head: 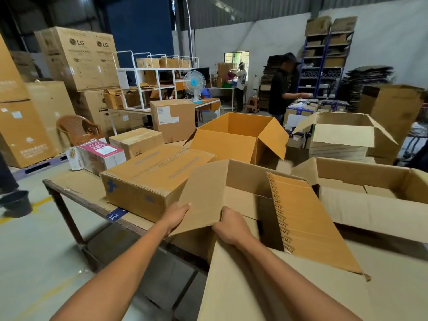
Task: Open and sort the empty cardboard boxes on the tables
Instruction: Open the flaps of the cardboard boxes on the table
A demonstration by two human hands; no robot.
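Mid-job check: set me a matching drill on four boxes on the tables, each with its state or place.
Boxes:
1 front box
2 blue-marked box
3 orange box
4 pink box

States or places:
A open, untouched
B gripped by left hand and right hand
C at the left end of the table
D taped closed

Pairs: 1-B, 2-D, 3-A, 4-C

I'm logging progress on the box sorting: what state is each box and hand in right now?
Near box: open, flaps unfolded.
Left flap: held by both hands.
Left hand: grips left flap.
Right hand: grips left flap.
Taped box: closed, taped shut.
Orange box: open, flaps spread.
Right box: open.
Pale box: open.
Labelled box: closed.
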